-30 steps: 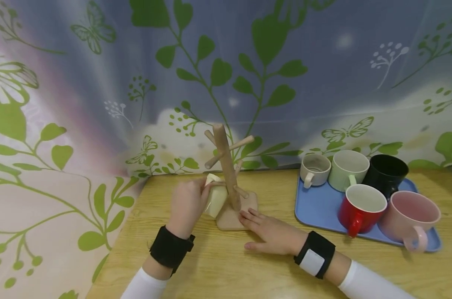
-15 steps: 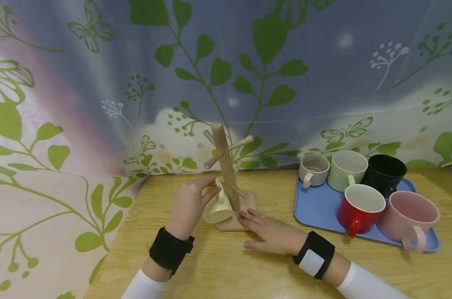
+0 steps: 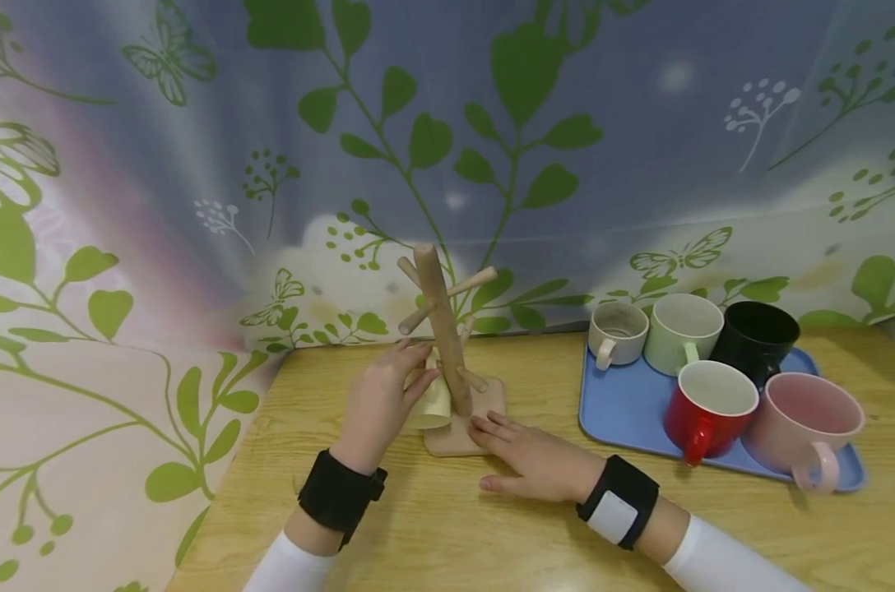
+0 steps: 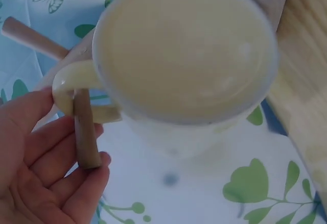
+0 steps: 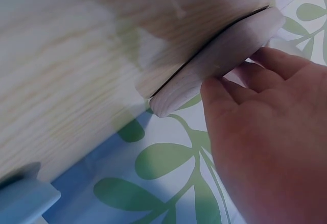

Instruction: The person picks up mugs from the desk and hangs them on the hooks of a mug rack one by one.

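Note:
A cream mug (image 3: 436, 404) hangs mouth-down on the left of a wooden mug tree (image 3: 438, 329). In the left wrist view its handle (image 4: 77, 75) loops round a peg (image 4: 87, 137). My left hand (image 3: 379, 395) pinches that handle, thumb against its outer curve, other fingers behind the peg. In the head view the hand covers part of the mug. My right hand (image 3: 532, 460) rests straight fingers on the front right of the tree's base (image 3: 447, 445). Along the edge of this base (image 5: 219, 55) the same fingers show in the right wrist view.
To the right lies a blue tray (image 3: 610, 419) with several mugs: a small grey one (image 3: 618, 333), a light green one (image 3: 683, 335), a black one (image 3: 758, 337), a red one (image 3: 708, 411) and a pink one (image 3: 803, 423). A patterned curtain (image 3: 388, 189) hangs behind the wooden table (image 3: 447, 526).
The cream mug has turned from tilted to mouth-down, its handle now round the peg. My left hand moved with it. The right hand stays on the base.

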Demonstrator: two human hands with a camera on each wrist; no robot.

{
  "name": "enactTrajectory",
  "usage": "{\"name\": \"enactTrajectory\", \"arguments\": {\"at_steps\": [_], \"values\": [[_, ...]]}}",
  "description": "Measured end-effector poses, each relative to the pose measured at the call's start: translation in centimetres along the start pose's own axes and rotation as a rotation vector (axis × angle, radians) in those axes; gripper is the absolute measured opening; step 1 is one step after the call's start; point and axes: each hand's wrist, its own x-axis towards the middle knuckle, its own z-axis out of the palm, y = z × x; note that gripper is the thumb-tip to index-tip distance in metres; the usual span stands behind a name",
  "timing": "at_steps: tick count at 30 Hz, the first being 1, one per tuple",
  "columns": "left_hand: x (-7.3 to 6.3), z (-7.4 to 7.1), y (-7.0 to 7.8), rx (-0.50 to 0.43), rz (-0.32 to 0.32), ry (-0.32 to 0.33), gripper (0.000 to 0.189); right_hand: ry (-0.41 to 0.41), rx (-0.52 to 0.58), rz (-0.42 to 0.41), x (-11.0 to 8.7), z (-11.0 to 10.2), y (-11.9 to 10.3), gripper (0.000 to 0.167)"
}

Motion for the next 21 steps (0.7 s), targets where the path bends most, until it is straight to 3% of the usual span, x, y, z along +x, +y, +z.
{"name": "enactTrajectory", "arguments": {"at_steps": [9,21], "values": [[-0.69,0.51,0.05,0.011,0.009,0.041,0.033,0.003,-0.008,0.004,0.17,0.21,0.08,0.074],[-0.56,0.44,0.70,-0.011,-0.034,0.057,0.031,0.032,0.035,-0.008,-0.03,-0.51,0.09,0.066]]}}
